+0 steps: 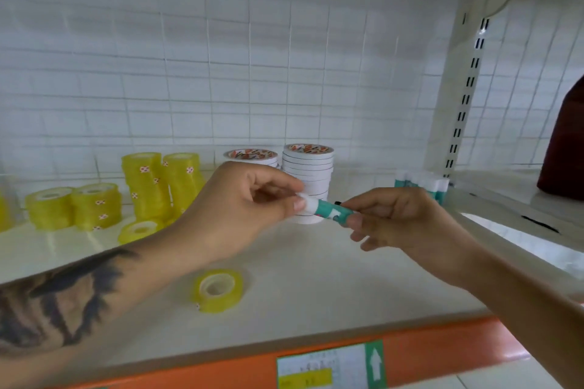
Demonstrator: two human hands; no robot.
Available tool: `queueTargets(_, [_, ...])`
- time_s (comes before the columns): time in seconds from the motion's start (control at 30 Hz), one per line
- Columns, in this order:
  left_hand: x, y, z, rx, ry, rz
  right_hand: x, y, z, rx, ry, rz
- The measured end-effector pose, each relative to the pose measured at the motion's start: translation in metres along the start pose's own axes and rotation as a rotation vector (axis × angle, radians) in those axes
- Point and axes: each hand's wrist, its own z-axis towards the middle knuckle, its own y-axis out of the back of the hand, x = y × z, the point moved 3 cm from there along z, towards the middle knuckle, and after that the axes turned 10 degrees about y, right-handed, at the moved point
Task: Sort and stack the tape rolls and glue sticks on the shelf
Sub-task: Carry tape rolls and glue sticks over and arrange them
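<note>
**Glue stick held between two hands, row of sticks off to the right**

Both hands hold one glue stick [328, 211] in the air, above the shelf [316, 278]. The stick lies almost flat. Its long way runs left to right, with the white cap end a little higher than the teal end. The left hand [240, 208] pinches the white cap with thumb and fingertips. The right hand [401, 218] wraps its curled fingers round the teal body. So neither hand is loose; both are gripping the same stick.

The other glue sticks [422, 183] stand up in a row at the back right, close to the shelf post. They are just behind the right hand and well away from the left one. That makes the right hand the nearer one for putting this stick there. To join the row, the stick would likely need to be turned from lying flat to standing up.

The left arm reaches in from the lower left, across the front of the shelf. The right arm comes in from the lower right, with the wrist bent a little toward the middle.

The white tape stack [308, 180] stands right behind the stick. Yellow tape stacks [161, 186] sit to the left. One loose yellow roll [218, 289] lies flat near the front edge, under the left wrist, and another [140, 230] lies by the stacks. Those two look like they still need stacking.
</note>
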Motion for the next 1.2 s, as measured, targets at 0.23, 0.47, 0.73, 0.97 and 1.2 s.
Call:
queueTargets(0.23, [-0.029,-0.056,0.027,-0.202,0.095,-0.166,-0.004,0.051,0.007,-0.225,-0.042,0.19])
queueTargets(0.47, [-0.043,-0.13,0.064,-0.224,0.365,-0.471,0.014,0.1,0.025,-0.475,0.17,-0.192])
queueTargets(0.73, [-0.05,-0.153,0.102,-0.124,0.404,-0.738,0.006,0.129,0.043,-0.263,0.012,-0.212])
queueTargets(0.97, [-0.073,-0.155,0.113,-0.052,0.217,-0.643,0.008,0.129,0.05,-0.086,0.095,-0.369])
queueTargets(1.2, [-0.021,-0.18,0.097,0.073,-0.214,0.785,-0.017,0.141,0.065,-0.246,0.167,-0.815])
